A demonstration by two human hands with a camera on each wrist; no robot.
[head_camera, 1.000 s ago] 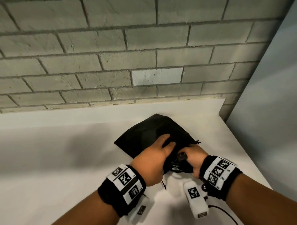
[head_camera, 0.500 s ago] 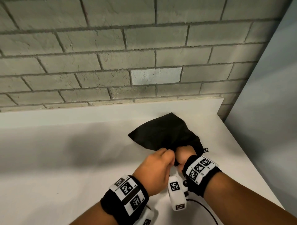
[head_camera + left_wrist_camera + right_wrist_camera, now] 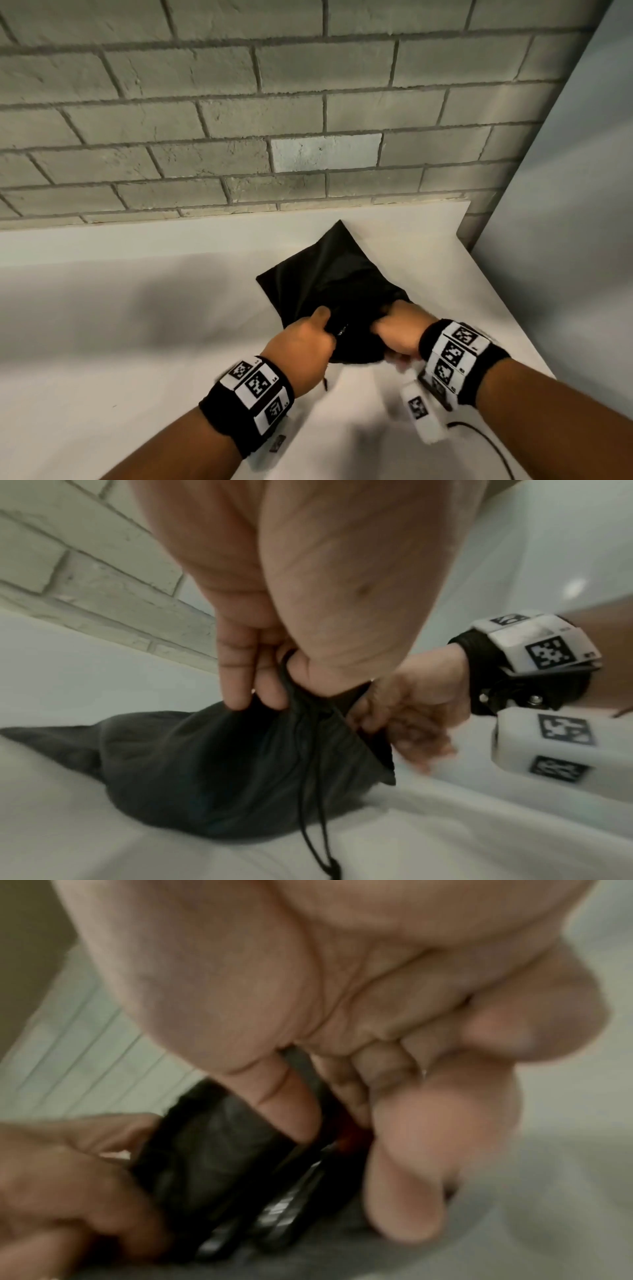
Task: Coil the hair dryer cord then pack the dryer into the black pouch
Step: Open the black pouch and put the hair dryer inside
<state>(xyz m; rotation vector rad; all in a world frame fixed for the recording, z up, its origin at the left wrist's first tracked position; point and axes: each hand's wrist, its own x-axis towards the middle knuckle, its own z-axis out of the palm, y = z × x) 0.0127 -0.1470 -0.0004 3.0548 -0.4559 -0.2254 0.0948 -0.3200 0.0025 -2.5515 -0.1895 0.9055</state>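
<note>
The black pouch (image 3: pixel 329 274) lies bulging on the white table, its mouth toward me. My left hand (image 3: pixel 308 339) pinches the left edge of the mouth. In the left wrist view its fingers (image 3: pixel 246 691) hold the pouch (image 3: pixel 205 772) fabric together with the drawstring (image 3: pixel 308 818), which hangs down. My right hand (image 3: pixel 400 329) is at the right side of the mouth, fingers partly under the fabric. In the blurred right wrist view they curl round a black body with shiny ribs, the hair dryer (image 3: pixel 212 1156). The dryer's cord is hidden.
The white table (image 3: pixel 137 325) runs back to a grey brick wall (image 3: pixel 239 120). A pale grey panel (image 3: pixel 565 240) stands along the table's right edge. A thin black cable (image 3: pixel 486 442) lies on the table below my right wrist.
The dryer, seen at the pouch mouth a second ago, is now covered by the pouch in the head view. My hands have spread apart along the mouth, and the pouch stands more bunched.
</note>
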